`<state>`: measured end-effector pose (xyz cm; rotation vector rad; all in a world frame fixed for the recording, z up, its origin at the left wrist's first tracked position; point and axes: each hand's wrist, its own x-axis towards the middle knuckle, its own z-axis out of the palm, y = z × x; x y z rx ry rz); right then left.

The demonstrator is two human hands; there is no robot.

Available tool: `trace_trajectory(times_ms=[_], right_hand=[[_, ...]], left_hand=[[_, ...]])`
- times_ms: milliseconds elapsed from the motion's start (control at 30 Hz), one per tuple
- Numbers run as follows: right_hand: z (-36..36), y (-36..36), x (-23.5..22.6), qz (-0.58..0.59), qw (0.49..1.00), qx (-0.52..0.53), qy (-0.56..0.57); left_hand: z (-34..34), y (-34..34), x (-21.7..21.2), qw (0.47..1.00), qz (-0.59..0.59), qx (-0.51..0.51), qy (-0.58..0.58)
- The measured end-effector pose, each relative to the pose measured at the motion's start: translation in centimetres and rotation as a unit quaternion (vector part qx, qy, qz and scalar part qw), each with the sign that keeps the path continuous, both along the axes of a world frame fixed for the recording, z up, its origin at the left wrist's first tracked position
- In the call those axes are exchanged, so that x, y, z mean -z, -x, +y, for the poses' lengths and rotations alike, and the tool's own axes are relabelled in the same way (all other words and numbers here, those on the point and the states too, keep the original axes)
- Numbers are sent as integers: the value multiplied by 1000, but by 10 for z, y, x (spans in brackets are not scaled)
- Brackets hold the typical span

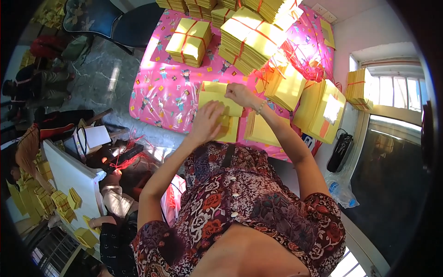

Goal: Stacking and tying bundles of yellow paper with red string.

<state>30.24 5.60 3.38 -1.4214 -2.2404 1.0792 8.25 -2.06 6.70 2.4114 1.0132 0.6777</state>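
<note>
A yellow paper piece (pixel 233 107), perhaps an envelope, lies in front of me on the pink table (pixel 157 99), one flap or panel standing out at its far side. My left hand (pixel 207 121) rests on its left part, fingers stretched out. Closed at its upper right edge is my right hand (pixel 241 95), its fingertips pinching the paper. More yellow paper (pixel 227 135) shows under and nearer than this piece. A loose yellow stack (pixel 267 131) sits beside it, below my right forearm.
Red-tied yellow bundles (pixel 188 40) (pixel 249 39) stand at the far side; more stacks (pixel 322 113) line the right. Red string (pixel 307 62) lies among them. A black case (pixel 340 152) is near the window. At lower left, a person's arm (pixel 108 231) reaches a white table (pixel 69 168).
</note>
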Motion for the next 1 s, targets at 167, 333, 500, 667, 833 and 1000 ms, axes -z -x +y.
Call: trace_trajectory(times_ms=[167, 333, 500, 667, 833, 1000], right_hand=[[20, -12, 21, -16, 998, 65, 7], [13, 3, 17, -108, 987, 118, -25], [5, 10, 12, -108, 976, 117, -147], [1, 13, 7, -146, 978, 41, -144], [0, 10, 20, -158, 966, 48, -201], [-2, 15, 16, -133, 974, 84, -165]], left_hand=[[6, -24, 13, 991, 99, 80, 31], [8, -28, 31, 987, 135, 59, 57], [5, -30, 31, 988, 132, 62, 51], [3, -33, 32, 989, 127, 58, 50], [2, -36, 34, 987, 135, 62, 65], [1, -36, 39, 984, 151, 56, 73]])
